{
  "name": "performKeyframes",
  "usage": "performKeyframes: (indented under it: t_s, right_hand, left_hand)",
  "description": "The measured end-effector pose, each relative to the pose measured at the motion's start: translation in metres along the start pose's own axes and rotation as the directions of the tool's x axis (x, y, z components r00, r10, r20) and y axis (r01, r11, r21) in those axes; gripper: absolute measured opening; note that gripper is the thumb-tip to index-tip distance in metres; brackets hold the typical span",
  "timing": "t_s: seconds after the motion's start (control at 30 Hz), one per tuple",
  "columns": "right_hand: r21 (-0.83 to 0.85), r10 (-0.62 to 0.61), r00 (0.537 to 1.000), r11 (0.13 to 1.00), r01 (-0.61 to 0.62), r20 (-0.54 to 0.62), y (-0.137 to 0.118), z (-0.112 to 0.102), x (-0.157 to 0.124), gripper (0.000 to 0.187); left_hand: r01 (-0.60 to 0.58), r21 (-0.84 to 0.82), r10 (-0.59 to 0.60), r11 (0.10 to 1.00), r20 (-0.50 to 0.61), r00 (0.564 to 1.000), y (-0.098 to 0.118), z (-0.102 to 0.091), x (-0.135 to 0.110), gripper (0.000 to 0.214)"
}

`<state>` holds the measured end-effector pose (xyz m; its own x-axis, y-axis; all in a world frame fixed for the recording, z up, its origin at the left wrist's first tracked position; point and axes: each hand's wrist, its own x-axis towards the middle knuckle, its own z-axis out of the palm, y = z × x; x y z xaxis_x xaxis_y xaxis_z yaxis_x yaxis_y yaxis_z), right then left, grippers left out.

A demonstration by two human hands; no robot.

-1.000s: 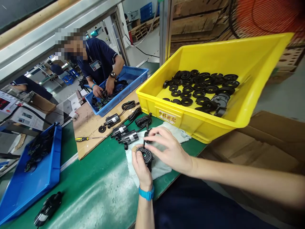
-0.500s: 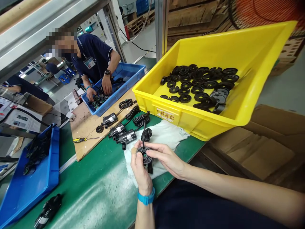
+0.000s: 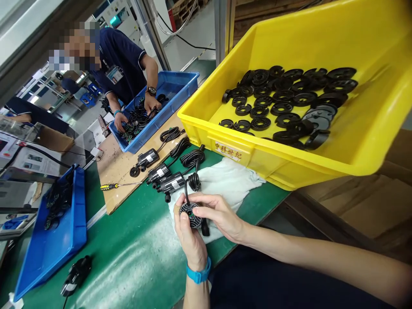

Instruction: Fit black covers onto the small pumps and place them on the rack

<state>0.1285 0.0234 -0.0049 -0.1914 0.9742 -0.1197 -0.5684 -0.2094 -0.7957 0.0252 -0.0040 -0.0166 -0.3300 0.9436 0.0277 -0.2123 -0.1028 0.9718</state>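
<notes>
My left hand (image 3: 192, 241) is closed around a small black water pump (image 3: 195, 222), whose round, slotted end faces up. The fingers and thumb of my right hand (image 3: 222, 213) also grip its rim, with the thumb on the slotted face. A black cord rises from the pump to a coiled bundle (image 3: 194, 182). A short black nozzle (image 3: 205, 228) sticks out beside the right fingers. Most of the pump body is hidden by my hands. Beneath them a white cloth (image 3: 225, 180) lies on the green bench (image 3: 138, 244).
Several black pumps (image 3: 172, 183) with coiled cords lie ahead, near a screwdriver (image 3: 109, 187) and a black ring (image 3: 134, 171) on cardboard. A yellow bin (image 3: 273, 159) holds black round covers (image 3: 260, 112). Blue trays (image 3: 61, 253) stand left and ahead; a co-worker (image 3: 120, 56) reaches into the far one.
My view has shifted, so the yellow bin looks larger and nearer. Both hands still grip the pump, its slotted face now tilted slightly differently. The co-worker's hands have moved within the blue tray.
</notes>
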Motion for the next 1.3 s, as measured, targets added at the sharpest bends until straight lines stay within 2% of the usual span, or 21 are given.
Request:
performKeyframes:
  t_s: [0.17,0.27,0.5,0.83,1.0,1.13,1.2,1.3]
  right_hand:
    - [-0.066,-0.147,0.988,0.987,0.150,0.050,0.007,0.004,0.001,0.023]
    - [-0.084,-0.184,0.980,0.978,0.189,0.073,0.011,0.003,0.002,0.024]
    - [-0.056,-0.136,0.986,0.988,0.142,0.092,0.008,-0.002,0.005,0.023]
    - [-0.009,-0.023,0.993,1.000,0.024,0.117,0.005,-0.002,0.008,0.019]
    - [-0.030,-0.029,0.993,0.999,0.033,0.114,0.012,-0.003,0.007,0.024]
    - [-0.016,-0.056,0.995,0.998,0.057,0.085,0.011,-0.008,0.006,0.033]
    - [-0.037,-0.088,0.993,0.995,0.092,0.080,0.004,-0.010,0.009,0.036]
    - [-0.081,-0.091,0.994,0.992,0.096,0.064,-0.011,-0.009,0.011,0.031]
  left_hand:
    - [0.031,-0.074,-0.037,0.997,-0.086,0.996,0.002,-0.002,-0.004,0.036]
    - [0.054,-0.116,-0.066,0.992,-0.102,0.993,0.006,-0.003,-0.004,0.033]
    - [0.168,-0.117,-0.188,0.979,-0.191,0.964,0.015,0.002,0.000,0.036]
    - [0.171,-0.085,-0.187,0.982,-0.255,0.949,0.005,0.002,-0.002,0.038]
    - [0.180,-0.142,-0.207,0.973,-0.211,0.955,0.003,0.002,-0.002,0.043]
    - [0.168,-0.044,-0.172,0.985,-0.110,0.979,0.001,0.005,0.002,0.045]
    - [0.110,0.052,-0.107,0.993,-0.048,0.993,-0.001,0.006,0.009,0.045]
    - [-0.070,0.234,0.069,0.970,0.010,0.998,-0.007,0.004,0.020,0.046]
